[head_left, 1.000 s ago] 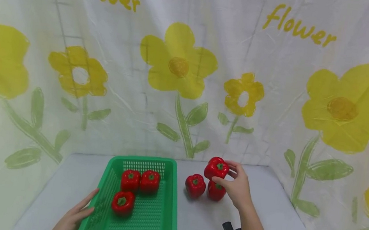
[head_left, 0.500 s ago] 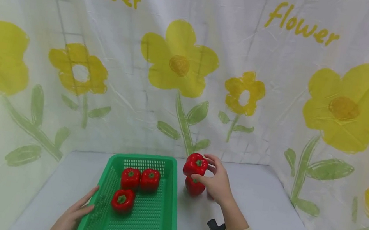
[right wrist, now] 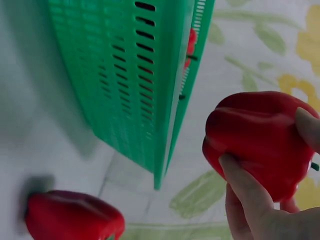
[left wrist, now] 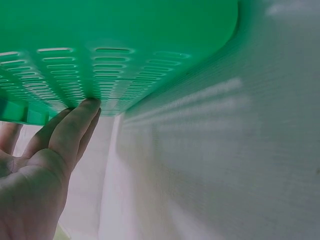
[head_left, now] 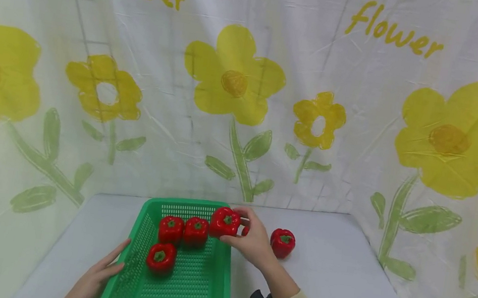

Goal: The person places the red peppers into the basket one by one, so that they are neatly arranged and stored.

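Note:
My right hand (head_left: 255,243) pinches a red bell pepper (head_left: 224,222) between thumb and fingers, over the right rim of a green plastic basket (head_left: 227,282). In the right wrist view this held bell pepper (right wrist: 257,140) is up beyond the basket's rim, its green stem just showing. Three other red bell peppers (head_left: 161,258) sit inside the basket toward its far end. At the basket's left side is my left hand (head_left: 92,281); its extended fingers (left wrist: 75,125) touch the slotted outer wall (left wrist: 115,65) in the left wrist view.
Right of the basket, another red bell pepper (head_left: 283,243) stands on the white table (head_left: 339,285). One more is mostly hidden behind my right hand. A flower-printed curtain (head_left: 164,159) hangs along the table's back edge.
My right hand has carried the bell pepper leftward, from above the loose peppers on the table to the basket's right rim. The left hand has stayed against the basket.

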`<act>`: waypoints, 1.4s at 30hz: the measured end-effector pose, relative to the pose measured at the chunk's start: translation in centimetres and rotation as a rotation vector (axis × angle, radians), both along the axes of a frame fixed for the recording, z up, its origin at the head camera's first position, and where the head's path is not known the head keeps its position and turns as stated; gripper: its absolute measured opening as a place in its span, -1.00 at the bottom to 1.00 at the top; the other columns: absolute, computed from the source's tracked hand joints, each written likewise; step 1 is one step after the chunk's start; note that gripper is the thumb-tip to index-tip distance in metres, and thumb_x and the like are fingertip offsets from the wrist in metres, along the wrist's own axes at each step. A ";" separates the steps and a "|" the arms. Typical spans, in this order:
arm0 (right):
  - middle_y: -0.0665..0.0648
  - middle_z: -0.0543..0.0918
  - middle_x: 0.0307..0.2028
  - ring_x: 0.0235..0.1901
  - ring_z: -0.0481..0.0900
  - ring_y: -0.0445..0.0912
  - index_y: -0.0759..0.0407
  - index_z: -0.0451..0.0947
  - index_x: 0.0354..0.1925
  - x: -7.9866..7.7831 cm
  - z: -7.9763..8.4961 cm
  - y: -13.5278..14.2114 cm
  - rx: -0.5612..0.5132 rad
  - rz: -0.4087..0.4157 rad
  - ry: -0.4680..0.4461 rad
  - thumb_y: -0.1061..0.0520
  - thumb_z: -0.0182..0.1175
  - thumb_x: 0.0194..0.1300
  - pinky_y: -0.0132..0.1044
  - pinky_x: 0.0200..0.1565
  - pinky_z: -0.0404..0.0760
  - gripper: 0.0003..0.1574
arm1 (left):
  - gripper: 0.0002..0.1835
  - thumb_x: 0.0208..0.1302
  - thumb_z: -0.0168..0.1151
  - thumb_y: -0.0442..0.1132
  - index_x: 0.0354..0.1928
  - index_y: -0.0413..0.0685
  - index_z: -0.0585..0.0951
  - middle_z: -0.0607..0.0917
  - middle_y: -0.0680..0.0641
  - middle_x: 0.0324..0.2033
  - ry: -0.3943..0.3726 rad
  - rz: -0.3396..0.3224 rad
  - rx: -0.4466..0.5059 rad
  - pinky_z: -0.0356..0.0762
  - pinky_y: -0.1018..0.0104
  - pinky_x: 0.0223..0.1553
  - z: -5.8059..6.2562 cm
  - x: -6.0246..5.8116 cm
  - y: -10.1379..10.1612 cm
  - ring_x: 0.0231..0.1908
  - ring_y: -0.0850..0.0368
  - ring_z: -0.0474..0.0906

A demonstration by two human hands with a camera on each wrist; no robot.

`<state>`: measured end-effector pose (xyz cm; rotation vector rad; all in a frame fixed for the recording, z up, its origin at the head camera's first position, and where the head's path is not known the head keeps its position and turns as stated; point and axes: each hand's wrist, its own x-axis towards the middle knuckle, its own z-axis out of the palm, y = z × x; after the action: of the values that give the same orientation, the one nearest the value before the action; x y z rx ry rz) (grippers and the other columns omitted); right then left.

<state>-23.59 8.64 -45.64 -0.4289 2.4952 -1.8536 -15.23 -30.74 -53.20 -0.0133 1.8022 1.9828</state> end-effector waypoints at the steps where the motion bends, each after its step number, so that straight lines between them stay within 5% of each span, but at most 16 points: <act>1: 0.05 0.53 0.21 0.20 0.47 0.10 -0.01 0.38 0.32 0.0 -0.1 -0.3 0.004 0.016 0.001 0.06 0.60 0.01 -0.12 -0.07 0.75 -0.05 | -0.27 0.60 -0.11 0.08 0.61 0.45 -0.23 0.17 0.31 0.40 0.000 -0.002 0.003 0.54 0.00 0.25 0.0 0.0 0.0 0.26 0.06 0.51; 9: 0.05 0.52 0.22 0.24 0.48 0.13 -0.06 0.42 0.23 0.0 -0.9 -2.4 0.086 0.105 -0.005 0.08 0.58 0.05 -0.10 -0.02 0.75 -0.18 | -0.27 0.62 -0.12 0.06 0.61 0.39 -0.24 0.11 0.25 0.46 0.021 -0.010 0.000 0.54 0.03 0.26 -0.1 -0.1 0.0 0.26 0.09 0.50; 22: 0.02 0.61 0.11 0.10 0.58 -0.02 -0.05 0.47 0.15 0.7 -3.4 -5.4 0.348 0.165 0.012 0.01 0.64 -0.08 -0.09 0.02 0.72 -0.16 | -0.29 0.64 -0.15 0.01 0.60 0.39 -0.25 0.35 0.62 0.17 0.041 -0.030 0.034 0.56 0.11 0.23 -0.2 0.1 -0.2 0.22 0.18 0.53; 31: 0.03 0.58 -0.01 0.01 0.58 -0.06 0.06 0.44 0.06 0.6 -3.8 -7.2 0.410 0.183 0.005 0.26 0.64 -0.15 -0.04 0.03 0.71 -0.18 | -0.30 0.65 -0.17 0.00 0.60 0.38 -0.26 0.39 0.60 0.18 0.046 -0.049 0.053 0.55 0.10 0.24 -0.1 0.1 -0.4 0.24 0.15 0.53; 42: 0.05 0.62 -0.14 -0.14 0.57 -0.07 0.09 0.42 -0.01 0.5 -4.1 -8.5 0.486 0.173 -0.067 0.26 0.66 -0.19 -0.06 -0.06 0.72 -0.19 | -0.31 0.65 -0.18 -0.02 0.60 0.39 -0.26 0.40 0.63 0.19 0.052 -0.050 0.072 0.54 0.14 0.24 -0.4 0.1 -0.4 0.24 0.18 0.52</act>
<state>-23.06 0.15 -49.74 -0.5286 2.6387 -1.1279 -15.17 -31.15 -53.63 0.1058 1.7439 2.0287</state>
